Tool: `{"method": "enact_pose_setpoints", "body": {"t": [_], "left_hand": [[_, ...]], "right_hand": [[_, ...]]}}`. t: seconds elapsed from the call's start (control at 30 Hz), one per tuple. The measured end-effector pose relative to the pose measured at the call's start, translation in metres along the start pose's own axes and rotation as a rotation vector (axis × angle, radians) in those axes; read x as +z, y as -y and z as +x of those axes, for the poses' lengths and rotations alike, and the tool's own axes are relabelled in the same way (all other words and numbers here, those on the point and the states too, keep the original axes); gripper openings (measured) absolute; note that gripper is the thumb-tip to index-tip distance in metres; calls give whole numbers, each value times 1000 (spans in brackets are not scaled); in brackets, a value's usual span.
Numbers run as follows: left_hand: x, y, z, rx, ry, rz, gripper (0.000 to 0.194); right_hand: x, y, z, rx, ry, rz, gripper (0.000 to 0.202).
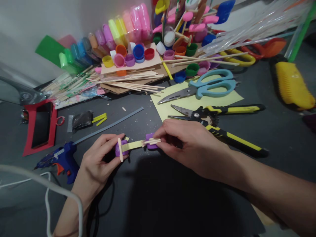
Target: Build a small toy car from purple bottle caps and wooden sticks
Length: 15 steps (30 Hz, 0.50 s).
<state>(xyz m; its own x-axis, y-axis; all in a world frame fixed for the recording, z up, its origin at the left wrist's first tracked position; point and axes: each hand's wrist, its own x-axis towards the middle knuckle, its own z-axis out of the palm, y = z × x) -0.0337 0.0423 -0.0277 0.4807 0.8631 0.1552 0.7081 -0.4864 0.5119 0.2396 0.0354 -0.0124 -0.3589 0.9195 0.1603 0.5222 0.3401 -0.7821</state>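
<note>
My left hand [98,159] pinches a purple piece [125,147] that has a short wooden stick [120,149] across it. From there a pale yellow strip [134,145] runs right to a second purple piece [149,137]. My right hand [187,141] has its thumb and forefinger closed on the ends of short wooden sticks [153,141] lying over that second piece. Both hands hold the joined pieces just above the dark table. The fingertips partly cover both purple pieces.
Behind my right hand lie black-and-yellow pruning shears [237,109] and blue scissors [217,84] on yellow paper [159,105]. A blue glue gun [69,161] and a white cable [66,191] are at the left. Coloured caps [119,60] and wooden sticks [138,77] stretch across the back.
</note>
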Motion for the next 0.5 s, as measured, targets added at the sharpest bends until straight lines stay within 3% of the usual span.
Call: {"method": "enact_pose_setpoints", "body": {"t": [0.5], "left_hand": [[-1, 2, -1, 17, 23, 25, 38]], "right_hand": [[0, 0, 0, 12, 3, -3, 12]]}}
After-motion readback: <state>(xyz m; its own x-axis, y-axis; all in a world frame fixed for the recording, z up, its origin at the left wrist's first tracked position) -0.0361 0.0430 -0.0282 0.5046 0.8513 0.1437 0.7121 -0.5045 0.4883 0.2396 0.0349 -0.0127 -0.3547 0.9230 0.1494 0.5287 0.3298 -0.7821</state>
